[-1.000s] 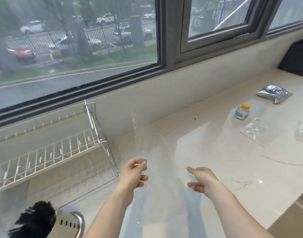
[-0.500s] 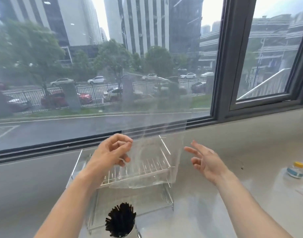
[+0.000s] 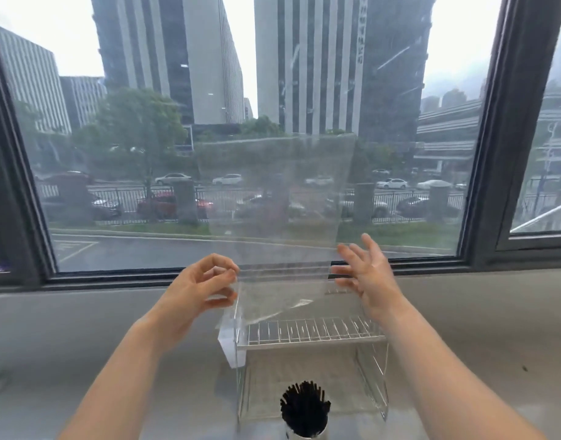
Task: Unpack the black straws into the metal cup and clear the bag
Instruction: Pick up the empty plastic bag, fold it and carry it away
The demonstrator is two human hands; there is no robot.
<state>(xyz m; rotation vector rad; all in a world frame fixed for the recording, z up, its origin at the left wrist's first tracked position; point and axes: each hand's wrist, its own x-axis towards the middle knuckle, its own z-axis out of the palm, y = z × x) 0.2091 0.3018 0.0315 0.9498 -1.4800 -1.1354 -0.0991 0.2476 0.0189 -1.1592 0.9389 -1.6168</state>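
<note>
Clear bag (image 3: pixel 274 198) hangs between pinching left hand (image 3: pixel 198 289) and spread right hand (image 3: pixel 369 274).

- The metal cup (image 3: pixel 306 435) is being cut off by the bottom edge; only a sliver of its rim is showing under the black straws (image 3: pixel 304 408).
- The clear bag (image 3: pixel 276 198) is blurring the cars and fence behind it, and its lower edge is hard to trace against the wire rack (image 3: pixel 307 333).
- Whether the left hand (image 3: pixel 196 290) is actually pinching the bag's edge is not showing clearly; its fingertips are blurring.
- The right hand (image 3: pixel 368 274) is smearing with motion; contact with the bag cannot be told.
- Both forearms are running out of the frame at the bottom.
</note>
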